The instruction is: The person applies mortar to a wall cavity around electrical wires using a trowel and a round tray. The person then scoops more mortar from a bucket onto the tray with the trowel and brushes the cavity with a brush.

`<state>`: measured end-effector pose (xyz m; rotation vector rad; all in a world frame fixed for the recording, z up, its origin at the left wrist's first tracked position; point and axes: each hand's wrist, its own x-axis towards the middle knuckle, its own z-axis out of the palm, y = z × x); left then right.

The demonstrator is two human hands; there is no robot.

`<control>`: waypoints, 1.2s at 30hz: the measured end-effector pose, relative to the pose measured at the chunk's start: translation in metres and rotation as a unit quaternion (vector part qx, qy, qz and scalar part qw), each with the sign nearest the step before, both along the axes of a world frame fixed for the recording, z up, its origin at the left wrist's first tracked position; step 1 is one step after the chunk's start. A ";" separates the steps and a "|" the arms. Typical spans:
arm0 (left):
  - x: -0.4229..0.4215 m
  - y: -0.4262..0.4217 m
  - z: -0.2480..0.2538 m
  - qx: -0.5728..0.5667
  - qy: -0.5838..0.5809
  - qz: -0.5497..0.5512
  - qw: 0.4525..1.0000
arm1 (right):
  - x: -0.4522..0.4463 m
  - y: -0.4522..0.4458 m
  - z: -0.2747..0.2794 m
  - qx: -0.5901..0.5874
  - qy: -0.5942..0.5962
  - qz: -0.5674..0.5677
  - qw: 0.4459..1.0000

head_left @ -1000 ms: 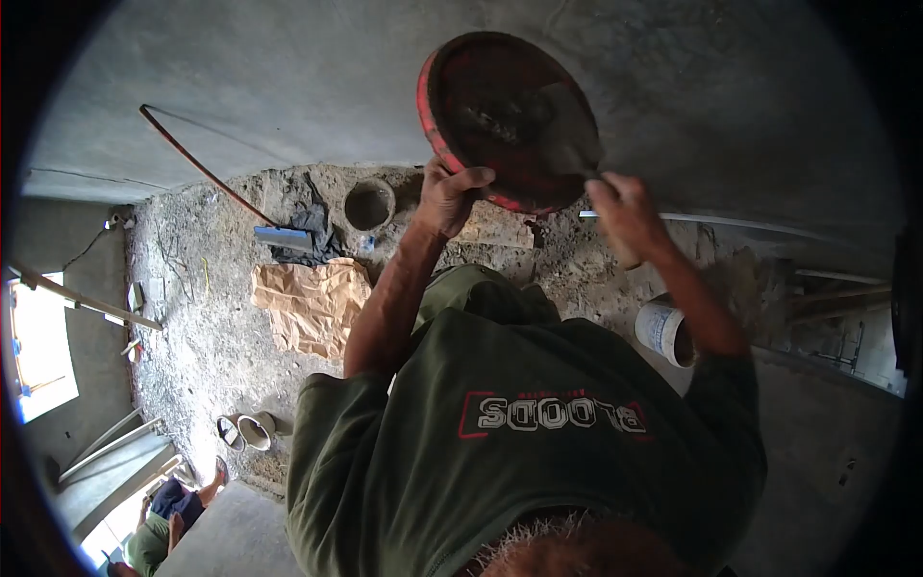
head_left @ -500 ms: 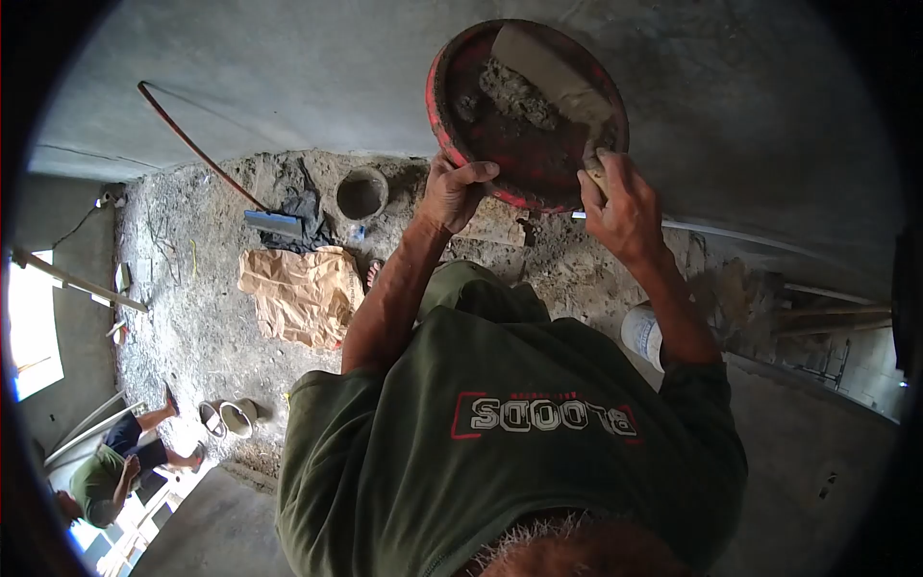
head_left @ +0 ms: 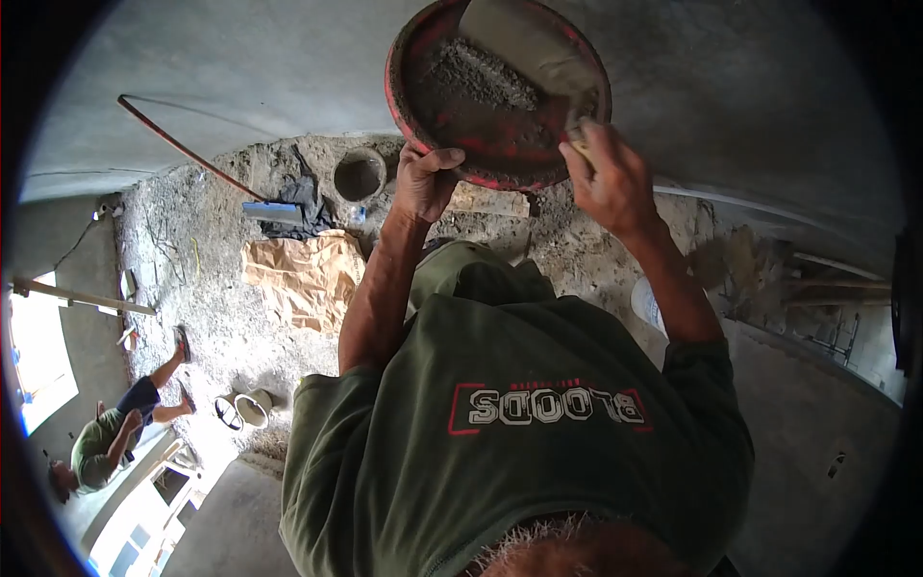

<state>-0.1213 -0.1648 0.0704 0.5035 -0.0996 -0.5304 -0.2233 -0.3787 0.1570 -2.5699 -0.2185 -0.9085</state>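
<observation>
My left hand (head_left: 428,181) grips the near rim of a round red pan (head_left: 394,91), thumb over the edge and fingers underneath. The pan is smeared with wet mortar and held up in front of the grey wall. In my right hand (head_left: 612,183) is the handle of a trowel, partly hidden by my fingers. Its broad flat blade (head_left: 529,43) lies across the far right part of the pan, coated in grey. Along the blade's edge sits a ridge of grey mortar (head_left: 486,77).
Below the wall, a bucket (head_left: 360,175) stands on the rough floor beside a blue-bladed, long-handled tool (head_left: 272,212) and crumpled brown paper (head_left: 306,281). Two buckets (head_left: 252,409) stand farther left, near another person (head_left: 115,433). A white bucket (head_left: 647,303) is partly behind my right arm.
Both hands, the pan and the trowel have shifted left and up in the view. The mortar on the pan is now gathered into a longer ridge beside the blade.
</observation>
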 end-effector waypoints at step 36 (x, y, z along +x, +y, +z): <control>0.101 0.283 -0.281 0.058 0.177 0.078 0.979 | 0.086 0.108 -0.299 0.358 0.355 -0.175 0.846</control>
